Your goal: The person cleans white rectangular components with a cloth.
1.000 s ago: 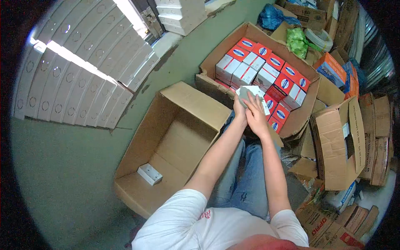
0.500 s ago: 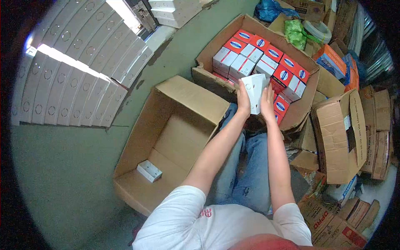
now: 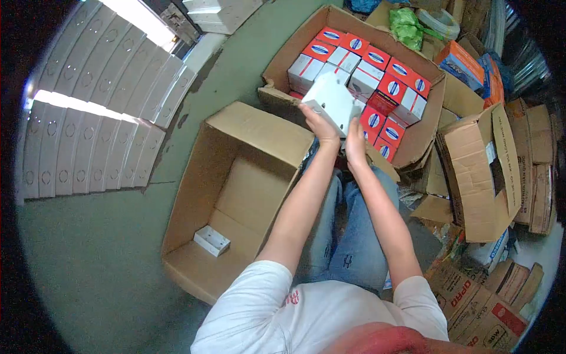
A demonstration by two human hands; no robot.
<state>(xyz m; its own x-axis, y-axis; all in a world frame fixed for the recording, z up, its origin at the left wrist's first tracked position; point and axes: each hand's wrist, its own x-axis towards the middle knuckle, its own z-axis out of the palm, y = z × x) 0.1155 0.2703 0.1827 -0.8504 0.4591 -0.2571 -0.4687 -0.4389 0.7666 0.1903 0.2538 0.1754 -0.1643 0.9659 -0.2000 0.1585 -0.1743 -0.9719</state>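
Observation:
A white plastic electrical mounting box (image 3: 328, 99), possibly more than one held together, is between my two hands above the near edge of the carton of small boxes. My left hand (image 3: 322, 126) grips its lower left side, and my right hand (image 3: 355, 140) presses on its lower right side. Beyond it, red-and-white small boxes (image 3: 394, 89) fill an open cardboard carton (image 3: 435, 118). To my left a second open carton (image 3: 259, 134) lies tilted toward me, with one similar white mounting box (image 3: 212, 241) inside on its bottom.
Stacked white plastic boxes (image 3: 88, 150) stand on the green floor (image 3: 100, 236) at left, with more at the top. On the right are a torn carton (image 3: 471, 177), flattened cardboard (image 3: 471, 301), a green plastic bag (image 3: 407, 28) and orange-blue packages (image 3: 463, 65).
The white mounting box has tilted and turned to the left in my hands, now showing its holed face. Both hands have shifted slightly left. The view has moved a little.

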